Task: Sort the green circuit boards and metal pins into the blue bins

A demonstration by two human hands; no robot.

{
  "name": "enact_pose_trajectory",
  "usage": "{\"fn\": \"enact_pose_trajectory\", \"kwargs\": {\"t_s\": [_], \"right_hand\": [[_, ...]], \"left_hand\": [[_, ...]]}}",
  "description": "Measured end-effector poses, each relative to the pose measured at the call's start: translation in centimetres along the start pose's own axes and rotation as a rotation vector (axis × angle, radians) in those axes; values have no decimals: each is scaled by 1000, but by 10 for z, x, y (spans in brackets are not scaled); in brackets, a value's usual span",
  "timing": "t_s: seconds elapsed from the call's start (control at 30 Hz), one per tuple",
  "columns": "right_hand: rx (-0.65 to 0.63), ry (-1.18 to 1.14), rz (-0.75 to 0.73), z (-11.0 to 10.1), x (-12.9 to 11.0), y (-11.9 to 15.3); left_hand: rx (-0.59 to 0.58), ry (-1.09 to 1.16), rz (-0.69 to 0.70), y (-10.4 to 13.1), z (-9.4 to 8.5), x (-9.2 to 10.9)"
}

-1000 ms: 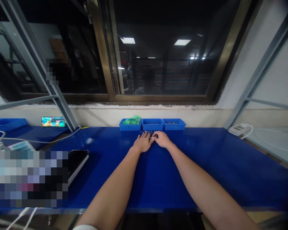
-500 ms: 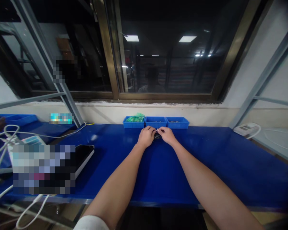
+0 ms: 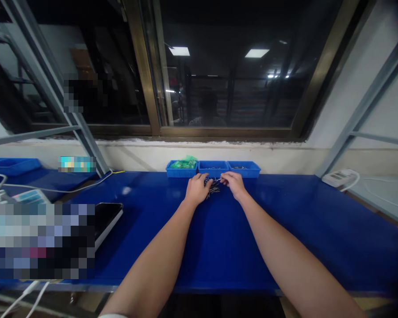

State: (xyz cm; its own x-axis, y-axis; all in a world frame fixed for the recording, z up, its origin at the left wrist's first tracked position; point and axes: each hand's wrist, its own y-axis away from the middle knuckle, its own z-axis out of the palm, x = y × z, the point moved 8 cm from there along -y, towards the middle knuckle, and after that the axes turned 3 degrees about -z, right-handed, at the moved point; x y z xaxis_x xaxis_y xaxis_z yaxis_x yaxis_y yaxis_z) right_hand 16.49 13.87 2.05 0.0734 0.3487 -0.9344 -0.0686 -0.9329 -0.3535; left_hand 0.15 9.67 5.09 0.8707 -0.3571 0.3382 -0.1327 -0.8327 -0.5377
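A small pile of thin dark and silvery metal pieces lies on the blue table. My left hand rests at the pile's left side, thumb and fingers apart over the pieces. Just right of the pile, my right hand is pinched on a small, thin silvery piece. Behind the hands stand three blue bins in a row: the left bin holds green plastic packets, while the middle bin and right bin contain small metal pieces.
A dark-screened device lies on the table's left part, partly blurred out, with white cables beside it. A white power strip sits at the back right by a metal post. Another blue tray stands far left.
My hands have moved apart, uncovering more of the pile. My right hand has shifted right with a thin piece. The view has turned slightly, and the other person's hand at far left is gone from sight.
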Motion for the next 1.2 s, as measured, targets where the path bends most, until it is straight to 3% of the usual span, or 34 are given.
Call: {"fn": "enact_pose_trajectory", "kwargs": {"t_s": [0.13,0.4,0.57,0.67,0.8,0.9,1.03,1.2], "right_hand": [[153,176,15,-23,10,-8],[251,-122,-3,-44,5,-16],[276,10,-9,-51,11,-16],[216,186,-70,-41,6,-11],[-22,538,-174,-6,-4,-1],[-177,791,-186,15,0,6],[-237,953,-121,21,9,9],[-244,927,-120,21,8,8]], "left_hand": [[6,-25,-121,-1,0,-15],[-31,-42,-149,-1,6,-21],[-73,-51,-200,-2,8,-27],[-142,-78,-202,0,15,-28],[-355,-107,-61,9,33,-14],[-485,-129,-48,16,42,-10],[-543,-136,-77,18,46,-11],[-540,-136,-80,17,48,-12]]}}
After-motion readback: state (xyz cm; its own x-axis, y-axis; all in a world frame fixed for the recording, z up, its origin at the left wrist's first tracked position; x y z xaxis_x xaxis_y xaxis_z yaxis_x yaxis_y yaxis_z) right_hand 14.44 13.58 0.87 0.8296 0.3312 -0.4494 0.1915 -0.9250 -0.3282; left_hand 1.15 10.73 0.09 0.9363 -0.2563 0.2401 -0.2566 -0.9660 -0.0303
